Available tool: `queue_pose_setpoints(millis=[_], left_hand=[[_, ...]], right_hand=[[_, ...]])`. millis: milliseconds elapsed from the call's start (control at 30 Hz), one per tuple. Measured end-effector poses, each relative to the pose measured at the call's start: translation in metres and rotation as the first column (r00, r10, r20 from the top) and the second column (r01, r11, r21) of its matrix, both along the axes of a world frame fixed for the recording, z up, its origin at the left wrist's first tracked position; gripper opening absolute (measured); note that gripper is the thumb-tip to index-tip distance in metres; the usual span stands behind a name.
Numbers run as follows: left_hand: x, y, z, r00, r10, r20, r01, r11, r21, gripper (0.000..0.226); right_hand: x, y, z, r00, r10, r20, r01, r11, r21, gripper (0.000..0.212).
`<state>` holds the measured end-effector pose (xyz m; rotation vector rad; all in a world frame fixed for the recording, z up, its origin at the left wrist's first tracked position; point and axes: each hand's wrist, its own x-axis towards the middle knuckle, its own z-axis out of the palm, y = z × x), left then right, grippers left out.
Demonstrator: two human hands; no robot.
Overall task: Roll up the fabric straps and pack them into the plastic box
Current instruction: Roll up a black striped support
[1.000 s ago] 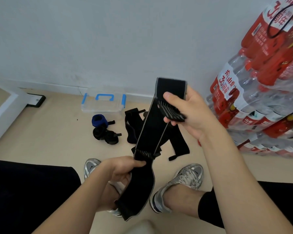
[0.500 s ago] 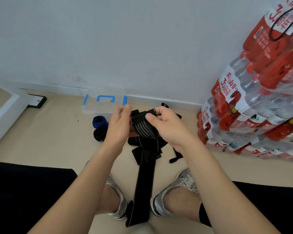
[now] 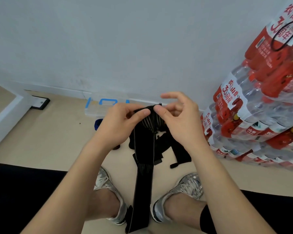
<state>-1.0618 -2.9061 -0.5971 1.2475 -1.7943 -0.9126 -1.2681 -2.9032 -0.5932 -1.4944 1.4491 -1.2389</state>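
Left grip [image 3: 123,122] and right grip [image 3: 178,119] pinch rolled top of one black strap [image 3: 143,183], frame centre; one clear box [image 3: 98,110] behind, one blue roll [image 3: 98,124] below it.

One wide-angle camera rides on the person's head and faces forward and down. It sits close over the left hand [image 3: 120,127] and right hand [image 3: 181,122] — they and the strap [image 3: 143,183] fill the centre. The shoes [image 3: 189,188] mark the near edge of the floor [image 3: 41,141] at the bottom; its far edge meets the wall [image 3: 108,39], which takes the upper half — bottle packs [image 3: 252,115] crowd the right edge.
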Motion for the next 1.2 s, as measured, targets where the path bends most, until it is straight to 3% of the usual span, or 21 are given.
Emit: queue_pose_setpoints(millis=[100,233,467,800,1000,1100,1200], left_hand=[[0.001,-0.001,-0.001,0.999,0.037,0.019,-0.036,0.999,-0.011,0.020],[0.000,0.001,0.008,0.996,-0.060,-0.066,0.058,0.998,-0.030,0.033],[0.003,0.004,0.004,0.942,0.006,-0.335,0.064,0.978,0.197,0.016],[-0.002,0.005,0.008,0.835,0.072,-0.546,0.138,0.932,0.334,0.026],[-0.002,0.007,0.003,0.911,0.034,-0.411,0.071,0.969,0.238,0.014],[-0.002,0.007,0.002,0.935,-0.008,-0.355,0.087,0.974,0.207,0.024],[-0.002,0.006,0.003,0.949,-0.007,-0.314,0.065,0.983,0.174,0.028]], right_hand=[[-0.005,-0.003,0.001,0.986,0.033,-0.166,-0.047,0.996,-0.081,0.012],[-0.012,-0.001,0.003,0.963,0.258,-0.083,-0.257,0.966,0.013,0.021],[-0.007,0.000,0.001,0.985,0.162,0.057,-0.156,0.982,-0.106,0.024],[-0.020,-0.001,0.005,0.962,0.268,-0.059,-0.271,0.962,-0.045,0.025],[-0.024,-0.001,0.004,0.960,0.282,-0.005,-0.281,0.957,-0.074,0.017],[-0.024,-0.001,0.002,0.964,0.266,0.005,-0.266,0.963,-0.044,0.005],[-0.024,-0.004,-0.001,0.974,0.224,0.014,-0.224,0.975,-0.006,0.021]])
